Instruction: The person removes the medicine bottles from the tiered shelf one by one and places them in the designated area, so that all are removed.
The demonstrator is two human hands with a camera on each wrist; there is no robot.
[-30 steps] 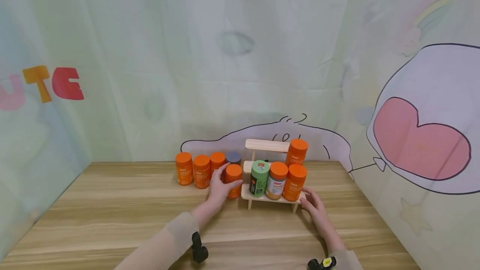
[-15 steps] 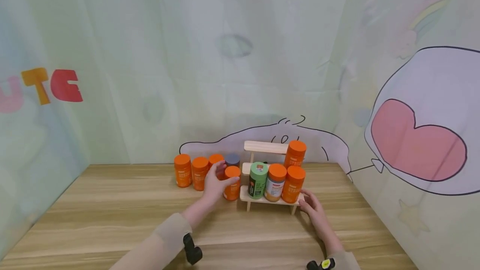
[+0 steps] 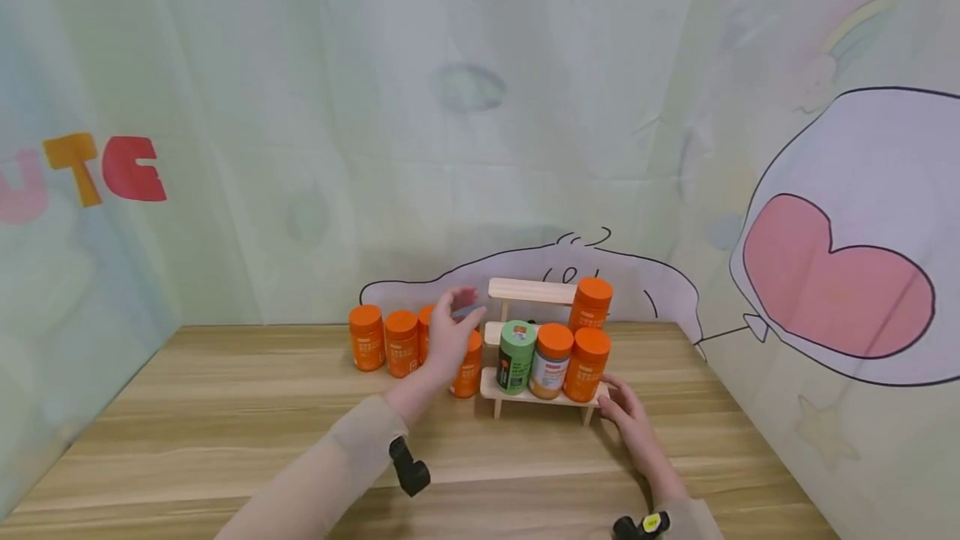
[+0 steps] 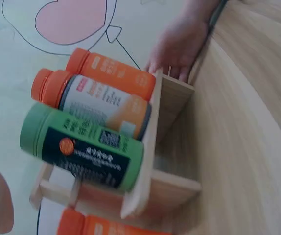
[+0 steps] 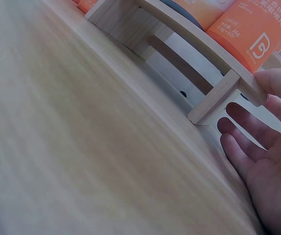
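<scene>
My left hand (image 3: 448, 336) is raised in front of the orange jars left of the rack, its thumb and fingers apart and nothing between them. It partly covers an orange jar (image 3: 468, 369) standing beside the rack. My right hand (image 3: 630, 419) grips the right end of the lowest step of a tiered wooden rack (image 3: 532, 290), thumb on the edge in the right wrist view. On that step stand a green jar (image 3: 517, 357), a white-labelled jar with an orange lid (image 3: 551, 361) and an orange jar (image 3: 587, 365). Another orange jar (image 3: 592, 304) stands higher up behind them.
Several orange jars stand in a row left of the rack, among them the leftmost jar (image 3: 367, 338) and its neighbour (image 3: 402, 344). A printed curtain (image 3: 300, 190) hangs behind the wooden table (image 3: 247, 423).
My left hand has come off the orange jar beside the rack and risen up and rightward, now hiding the blue-lidded jar behind. My right hand stays at the rack's end.
</scene>
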